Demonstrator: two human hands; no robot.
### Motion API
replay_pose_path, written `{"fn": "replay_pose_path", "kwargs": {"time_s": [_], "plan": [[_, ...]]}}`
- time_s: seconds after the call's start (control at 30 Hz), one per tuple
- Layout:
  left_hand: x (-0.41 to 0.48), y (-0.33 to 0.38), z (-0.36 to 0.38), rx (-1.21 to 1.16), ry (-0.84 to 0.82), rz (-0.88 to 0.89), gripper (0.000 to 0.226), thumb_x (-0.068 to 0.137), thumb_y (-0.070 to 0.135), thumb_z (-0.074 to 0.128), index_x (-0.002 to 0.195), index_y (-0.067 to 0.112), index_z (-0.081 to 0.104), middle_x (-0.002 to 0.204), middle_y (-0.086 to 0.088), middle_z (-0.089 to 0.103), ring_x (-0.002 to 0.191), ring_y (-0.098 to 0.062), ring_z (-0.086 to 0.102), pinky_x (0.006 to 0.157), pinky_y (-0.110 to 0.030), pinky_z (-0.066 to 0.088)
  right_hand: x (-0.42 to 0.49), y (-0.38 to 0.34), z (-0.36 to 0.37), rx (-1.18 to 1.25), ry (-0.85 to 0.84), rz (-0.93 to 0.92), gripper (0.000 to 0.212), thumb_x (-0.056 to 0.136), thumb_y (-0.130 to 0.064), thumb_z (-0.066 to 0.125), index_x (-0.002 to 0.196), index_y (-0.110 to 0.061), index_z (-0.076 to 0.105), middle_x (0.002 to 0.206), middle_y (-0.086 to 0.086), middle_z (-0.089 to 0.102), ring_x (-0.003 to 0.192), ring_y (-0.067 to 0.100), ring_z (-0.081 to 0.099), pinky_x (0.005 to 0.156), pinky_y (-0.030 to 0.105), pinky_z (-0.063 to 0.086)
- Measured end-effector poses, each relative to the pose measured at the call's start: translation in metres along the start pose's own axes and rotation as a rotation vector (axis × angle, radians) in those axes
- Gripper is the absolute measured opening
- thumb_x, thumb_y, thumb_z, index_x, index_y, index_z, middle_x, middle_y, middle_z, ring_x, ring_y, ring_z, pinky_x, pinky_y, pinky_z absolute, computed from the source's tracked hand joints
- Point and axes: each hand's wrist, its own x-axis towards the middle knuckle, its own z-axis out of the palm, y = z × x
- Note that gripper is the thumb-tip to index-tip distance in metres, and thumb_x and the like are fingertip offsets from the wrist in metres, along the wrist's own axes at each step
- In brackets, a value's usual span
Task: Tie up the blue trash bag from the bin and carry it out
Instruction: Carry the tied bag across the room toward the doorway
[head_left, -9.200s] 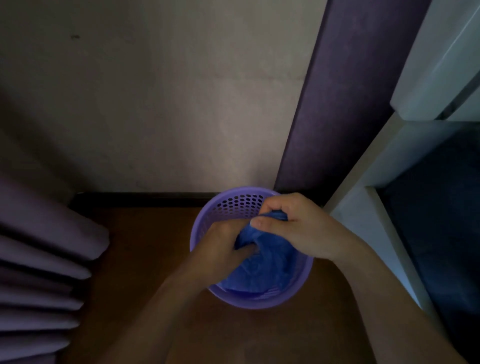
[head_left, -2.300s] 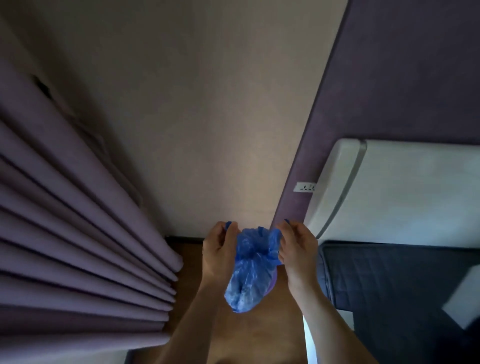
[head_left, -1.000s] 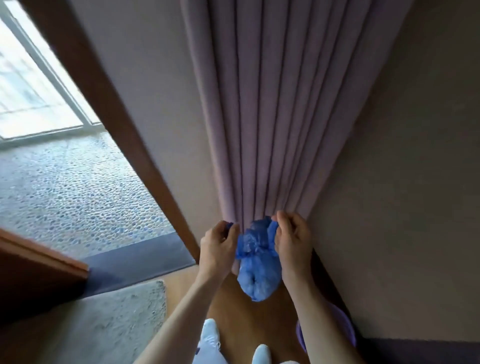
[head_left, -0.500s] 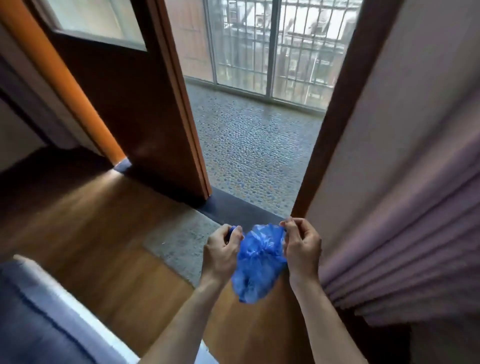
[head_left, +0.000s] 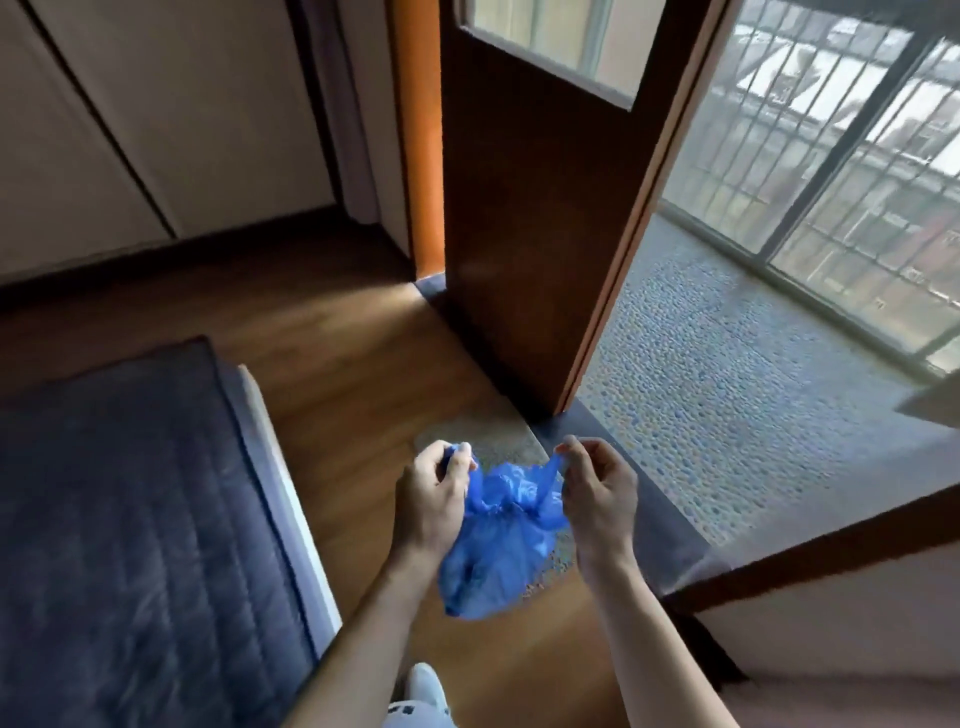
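I see the blue trash bag hanging in mid-air above the wooden floor. My left hand pinches its top corner at 10 o'clock; my right hand pinches the corner at 2 o'clock. The open door stands at 12 o'clock.

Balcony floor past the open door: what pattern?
Small multicoloured pebbles, mostly grey-blue, on the balcony floor; head view, the only one.

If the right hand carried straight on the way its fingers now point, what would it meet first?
Probably the stretched top of the blue trash bag it already pinches; the right hand points inward toward the left hand, which would come next. Depth is hard to judge.
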Motion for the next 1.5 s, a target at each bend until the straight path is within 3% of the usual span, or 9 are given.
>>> {"fn": "replay_pose_path", "kwargs": {"time_s": [0.2,0.4,0.5,0.7,0.93,1.1,1.23,1.37,1.5], "plan": [[0.056,-0.014,-0.085,0.000,0.179,-0.022,0.037,0.083,0.049,0.049,0.064,0.019,0.056,0.045,0.012,0.050,0.048,-0.012,0.043,0.059,-0.032,0.037,0.018,0.003,0.106,-0.052,-0.143,-0.011,0.026,0.090,-0.030,0.062,0.066,-0.019,0.063,0.051,-0.011,0.045,0.052,0.013,0.040,0.055,0.034,0.033],[0.086,-0.026,-0.143,-0.035,0.321,-0.080,0.031,0.092,0.034,0.053,0.064,0.019,0.056,0.046,0.012,0.051,0.049,-0.009,0.044,0.058,-0.031,0.037,0.030,0.007,0.184,-0.040,-0.277,0.021,0.029,0.086,-0.033,0.063,0.071,-0.009,0.063,0.052,-0.006,0.043,0.053,0.014,0.037,0.053,0.033,0.031],[0.106,-0.031,-0.160,-0.060,0.373,-0.102,0.031,0.098,0.023,0.054,0.070,0.011,0.057,0.046,0.014,0.050,0.047,-0.002,0.042,0.056,-0.028,0.035,0.041,0.008,0.221,-0.024,-0.351,0.030,0.032,0.088,-0.032,0.063,0.070,-0.006,0.060,0.055,0.000,0.041,0.055,0.017,0.035,0.052,0.032,0.029],[0.165,-0.049,-0.191,-0.062,0.466,-0.107,0.036,0.089,0.039,0.052,0.073,0.008,0.060,0.047,0.012,0.051,0.051,-0.013,0.043,0.061,-0.031,0.035,0.076,0.007,0.293,-0.012,-0.456,0.056,0.032,0.091,-0.025,0.064,0.070,-0.002,0.057,0.054,0.002,0.046,0.053,0.015,0.038,0.051,0.031,0.032],[0.285,-0.045,-0.210,-0.110,0.536,-0.089,0.030,0.088,0.038,0.054,0.067,0.017,0.057,0.045,0.013,0.048,0.045,-0.006,0.039,0.053,-0.028,0.029,0.169,0.001,0.392,-0.011,-0.592,0.039,0.035,0.091,-0.025,0.063,0.070,0.000,0.053,0.059,0.008,0.038,0.059,0.020,0.033,0.051,0.031,0.031],[0.382,-0.034,-0.220,-0.103,0.591,-0.100,0.030,0.083,0.047,0.055,0.063,0.025,0.059,0.046,0.012,0.048,0.047,-0.010,0.040,0.054,-0.029,0.030,0.248,-0.018,0.465,-0.057,-0.619,-0.015,0.032,0.091,-0.024,0.063,0.072,0.000,0.059,0.057,0.001,0.041,0.057,0.013,0.036,0.054,0.032,0.032],[0.442,-0.026,-0.225,-0.093,0.646,-0.082,0.029,0.088,0.035,0.056,0.065,0.017,0.057,0.043,0.010,0.044,0.044,-0.011,0.036,0.053,-0.029,0.029,0.298,-0.029,0.511,-0.024,-0.604,0.007,0.035,0.093,-0.023,0.062,0.064,-0.008,0.053,0.055,0.002,0.039,0.057,0.016,0.033,0.054,0.034,0.030],[0.489,-0.025,-0.228,-0.110,0.664,-0.078,0.032,0.088,0.036,0.056,0.067,0.013,0.057,0.045,0.010,0.044,0.047,-0.012,0.038,0.055,-0.030,0.031,0.336,-0.033,0.542,-0.007,-0.608,0.044,0.036,0.093,-0.022,0.063,0.059,-0.021,0.054,0.056,0.001,0.041,0.057,0.017,0.034,0.055,0.034,0.030],[0.535,-0.030,-0.237,-0.111,0.675,-0.091,0.034,0.085,0.044,0.057,0.068,0.014,0.058,0.046,0.009,0.043,0.049,-0.015,0.037,0.055,-0.032,0.031,0.369,-0.025,0.578,-0.001,-0.614,0.095,0.032,0.091,-0.027,0.064,0.064,-0.014,0.055,0.056,0.002,0.040,0.058,0.019,0.034,0.058,0.039,0.031]]}}
